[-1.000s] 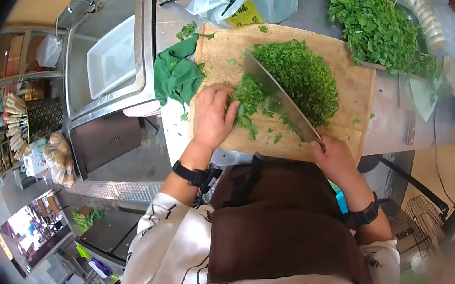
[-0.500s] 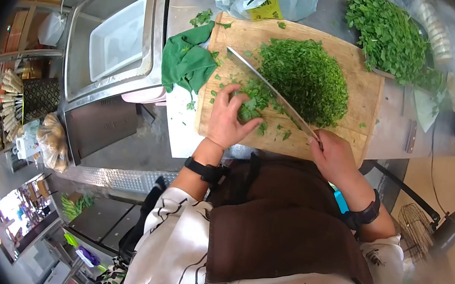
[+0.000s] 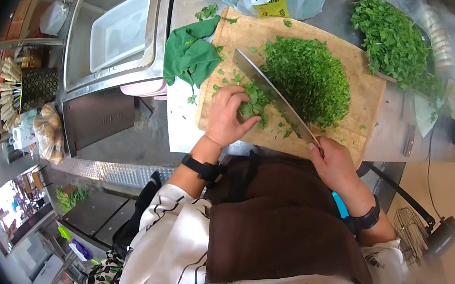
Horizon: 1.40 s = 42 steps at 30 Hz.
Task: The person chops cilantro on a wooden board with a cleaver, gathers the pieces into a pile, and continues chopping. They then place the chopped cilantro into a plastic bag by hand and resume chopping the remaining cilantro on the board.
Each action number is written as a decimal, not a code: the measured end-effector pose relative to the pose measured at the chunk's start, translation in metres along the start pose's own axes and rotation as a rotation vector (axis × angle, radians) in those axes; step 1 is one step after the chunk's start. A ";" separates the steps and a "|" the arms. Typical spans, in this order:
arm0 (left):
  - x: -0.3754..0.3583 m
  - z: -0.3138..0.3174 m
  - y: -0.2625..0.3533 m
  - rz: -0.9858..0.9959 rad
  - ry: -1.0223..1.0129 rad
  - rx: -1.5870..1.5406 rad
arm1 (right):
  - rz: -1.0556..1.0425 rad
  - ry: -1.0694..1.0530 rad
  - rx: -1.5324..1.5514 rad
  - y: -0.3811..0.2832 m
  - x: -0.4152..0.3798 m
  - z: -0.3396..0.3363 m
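My right hand (image 3: 333,160) is wrapped round the handle of a large kitchen knife (image 3: 279,98). Its blade points up and left across the wooden cutting board (image 3: 287,145), between a large mound of chopped green herbs (image 3: 307,81) and a smaller clump of leafy herbs (image 3: 254,101). My left hand (image 3: 227,117) rests at the board's left side, fingers curled over the left edge of that clump, thumb below it. Leaf scraps lie around the blade. A crumpled green cloth (image 3: 190,51) overlaps the board's left edge.
A metal sink (image 3: 156,46) with a white plastic tub (image 3: 118,30) stands left. Beyond the board sits a plastic bag (image 3: 306,0) with greens. A heap of leafy herbs (image 3: 390,40) fills a tray at the back right. Near the right edge lies a wooden-handled tool (image 3: 409,140).
The knife has moved slightly right and tilted, showing more of its blade's face. My left fingers have drawn in closer over the herb clump. The view has shifted a little.
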<state>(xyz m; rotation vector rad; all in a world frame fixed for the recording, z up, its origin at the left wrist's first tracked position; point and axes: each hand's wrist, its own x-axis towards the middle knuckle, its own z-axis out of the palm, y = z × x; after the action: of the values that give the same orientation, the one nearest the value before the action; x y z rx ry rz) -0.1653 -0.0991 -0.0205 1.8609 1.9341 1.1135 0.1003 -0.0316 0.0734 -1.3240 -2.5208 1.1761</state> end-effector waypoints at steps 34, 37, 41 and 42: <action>0.005 0.000 -0.008 0.143 -0.043 0.178 | 0.077 0.017 0.073 -0.020 0.008 0.000; 0.000 0.002 0.002 -0.017 0.062 0.131 | 0.076 0.002 0.078 -0.022 0.004 -0.002; -0.010 0.013 -0.003 -0.193 0.143 0.087 | 0.048 -0.061 0.028 -0.025 0.004 0.002; -0.012 0.014 -0.005 -0.209 0.147 0.078 | 0.044 -0.074 0.008 -0.026 0.005 0.003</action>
<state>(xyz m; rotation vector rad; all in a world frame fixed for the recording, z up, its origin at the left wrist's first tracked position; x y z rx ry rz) -0.1579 -0.1043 -0.0374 1.6063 2.2231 1.1519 0.0784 -0.0389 0.0865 -1.3655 -2.5465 1.2656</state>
